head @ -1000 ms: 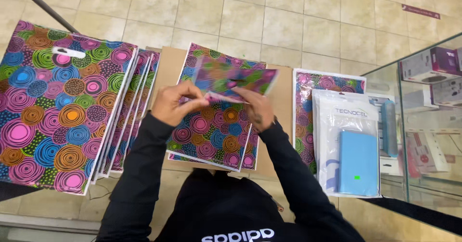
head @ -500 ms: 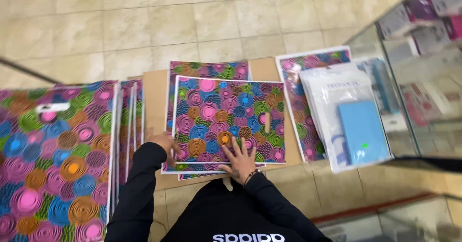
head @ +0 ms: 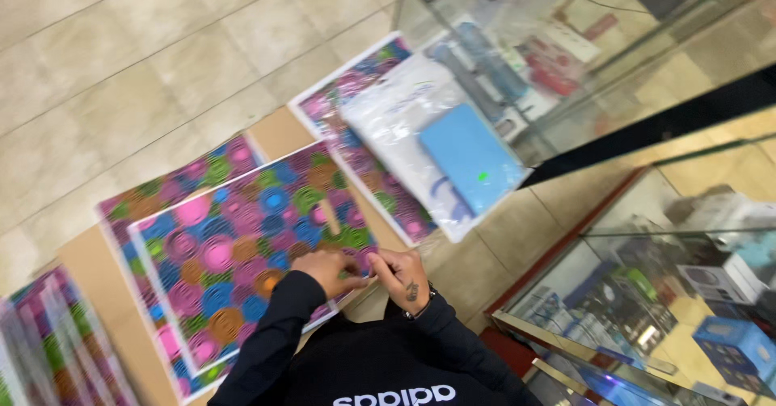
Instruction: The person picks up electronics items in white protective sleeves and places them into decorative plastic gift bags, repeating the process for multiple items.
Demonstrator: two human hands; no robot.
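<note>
1. Both hands, left (head: pixel 325 269) and right (head: pixel 402 277), are pinching the near edge of the top swirl-patterned bag (head: pixel 242 252), each grip closed on it.
2. The bag is lying flat on a stack on the cardboard-covered bench (head: pixel 89 269).
3. It seems already placed; more bags (head: pixel 56 349) are waiting alongside.

A brown cardboard sheet (head: pixel 89 265) is laid on the tiled floor (head: pixel 121 58). Patterned bags (head: pixel 242 244) are stacked on the sheet. A further patterned bag (head: pixel 339 99) is placed beside it.
</note>
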